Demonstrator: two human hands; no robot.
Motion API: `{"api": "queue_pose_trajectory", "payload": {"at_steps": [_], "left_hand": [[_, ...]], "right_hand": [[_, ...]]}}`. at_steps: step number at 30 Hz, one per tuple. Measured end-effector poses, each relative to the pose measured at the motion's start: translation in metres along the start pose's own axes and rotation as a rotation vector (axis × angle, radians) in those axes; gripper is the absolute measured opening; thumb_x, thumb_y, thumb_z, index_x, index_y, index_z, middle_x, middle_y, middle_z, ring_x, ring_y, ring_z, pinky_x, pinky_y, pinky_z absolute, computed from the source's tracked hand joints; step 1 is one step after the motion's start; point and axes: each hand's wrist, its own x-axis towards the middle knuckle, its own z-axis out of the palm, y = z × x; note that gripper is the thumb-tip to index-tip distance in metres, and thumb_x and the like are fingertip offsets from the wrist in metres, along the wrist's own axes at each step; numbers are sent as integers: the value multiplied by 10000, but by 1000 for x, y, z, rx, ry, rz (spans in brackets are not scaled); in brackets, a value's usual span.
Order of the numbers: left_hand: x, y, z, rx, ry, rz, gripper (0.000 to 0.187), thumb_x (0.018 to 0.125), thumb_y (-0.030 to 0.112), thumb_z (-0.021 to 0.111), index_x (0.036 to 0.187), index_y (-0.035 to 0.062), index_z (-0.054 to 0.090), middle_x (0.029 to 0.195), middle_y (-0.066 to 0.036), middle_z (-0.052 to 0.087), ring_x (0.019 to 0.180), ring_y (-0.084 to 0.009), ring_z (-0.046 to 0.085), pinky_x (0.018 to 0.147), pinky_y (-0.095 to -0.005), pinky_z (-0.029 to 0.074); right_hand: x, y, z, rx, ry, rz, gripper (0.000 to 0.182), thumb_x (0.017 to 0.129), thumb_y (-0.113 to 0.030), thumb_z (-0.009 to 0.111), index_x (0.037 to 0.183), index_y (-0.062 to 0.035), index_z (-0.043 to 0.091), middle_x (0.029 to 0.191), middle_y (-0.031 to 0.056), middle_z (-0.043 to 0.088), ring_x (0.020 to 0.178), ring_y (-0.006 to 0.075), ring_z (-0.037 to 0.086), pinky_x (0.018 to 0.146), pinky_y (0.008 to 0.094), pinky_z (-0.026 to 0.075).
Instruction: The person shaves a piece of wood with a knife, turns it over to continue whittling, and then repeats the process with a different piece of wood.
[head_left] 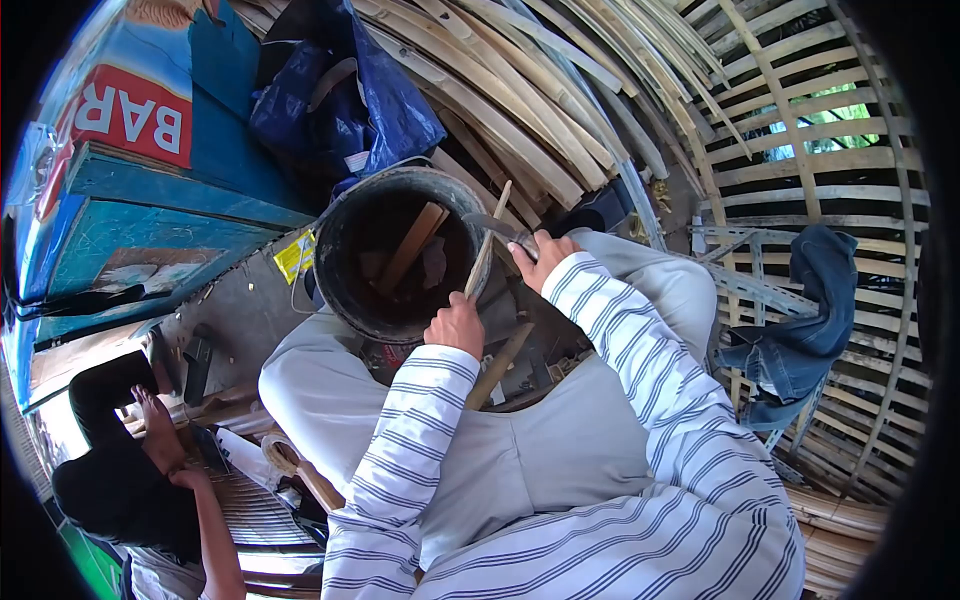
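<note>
My left hand (455, 326) is closed round the lower end of a thin bamboo strip (480, 269), which slants up over the right rim of a dark bucket (332, 290). In my right hand (544, 260) is a knife (491, 222), its curved blade pointing left and crossing the strip near the bucket's rim. Inside the bucket lie a flat piece of wood (412, 248) and some smaller scraps. Both hands are just above my lap, between my spread knees.
Long split bamboo slats (500, 90) are piled beyond the bucket. Beside them hangs a blue plastic bag (395, 125). A blue wooden cabinet (190, 230) stands left; another person (160, 440) sits at lower left. Blue denim cloth (815, 310) hangs right, by a slatted wall (840, 190).
</note>
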Motion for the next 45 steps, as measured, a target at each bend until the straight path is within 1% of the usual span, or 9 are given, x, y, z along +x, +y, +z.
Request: {"api": "queue_pose_trajectory", "payload": {"at_steps": [17, 20, 25, 31, 35, 37, 39, 43, 45], "left_hand": [[-1, -11, 8, 25, -10, 43, 237, 1004, 284, 495, 919, 63, 488, 760, -213, 691, 731, -420, 691, 645, -522, 553], [-4, -8, 8, 47, 22, 49, 243, 1010, 289, 485, 919, 64, 485, 745, -212, 688, 730, -421, 690, 643, -520, 553], [-4, -9, 6, 42, -11, 39, 238, 1011, 284, 482, 917, 66, 487, 757, -211, 690, 727, -412, 693, 629, -512, 553], [-4, -17, 3, 57, -28, -6, 245, 1006, 306, 492, 952, 67, 494, 789, -211, 698, 769, -416, 696, 694, -537, 544], [3, -33, -30, -65, 15, -105, 314, 983, 364, 537, 951, 56, 590, 834, -241, 694, 814, -440, 681, 744, -553, 532], [10, -48, -39, -147, 155, -120, 337, 978, 350, 563, 950, 19, 615, 779, -225, 686, 708, -390, 692, 657, -507, 548], [18, -66, -53, -742, -146, -355, 296, 986, 275, 556, 925, -12, 589, 663, -146, 631, 525, -255, 638, 490, -401, 519], [-2, -76, -73, -1184, -356, -491, 224, 972, 181, 524, 878, -16, 577, 567, -56, 531, 419, -146, 522, 388, -325, 453], [-9, -84, -78, -898, -359, -419, 216, 960, 177, 539, 884, -18, 591, 604, -67, 563, 443, -155, 549, 411, -333, 478]], "right_hand": [[-25, -8, -17, -62, -244, -76, 603, 903, -614, 537, 1043, -40, 657, 939, 297, 669, 905, 486, 640, 812, 547, 525], [33, 34, 18, 67, 80, 123, 617, 903, -624, 539, 1023, -31, 663, 915, 294, 666, 954, 469, 628, 842, 551, 507], [-11, -15, -31, -22, -286, 46, 590, 886, -613, 561, 1060, -56, 651, 992, 327, 646, 994, 487, 614, 884, 536, 507], [66, 55, 18, 26, -6, 503, 631, 862, -596, 615, 1065, -7, 715, 1147, 262, 657, 1107, 389, 622, 984, 444, 490], [50, 25, -13, 296, 86, 308, 722, 863, -639, 567, 962, 59, 725, 1014, 320, 666, 1065, 452, 603, 972, 482, 455], [48, 24, -17, 472, 136, 297, 674, 837, -646, 601, 825, 15, 733, 857, 237, 705, 880, 405, 676, 863, 454, 511], [37, 16, -34, 712, 102, 302, 576, 879, -534, 677, 717, 16, 629, 576, 65, 584, 430, 130, 522, 450, 288, 437], [2, -4, -85, 1171, 71, 335, 524, 916, -502, 653, 812, 11, 647, 555, 32, 542, 391, 96, 453, 387, 246, 354], [-14, -3, -107, 1288, 70, 321, 511, 925, -492, 649, 847, 13, 647, 548, 24, 530, 380, 92, 435, 374, 236, 335]]}}
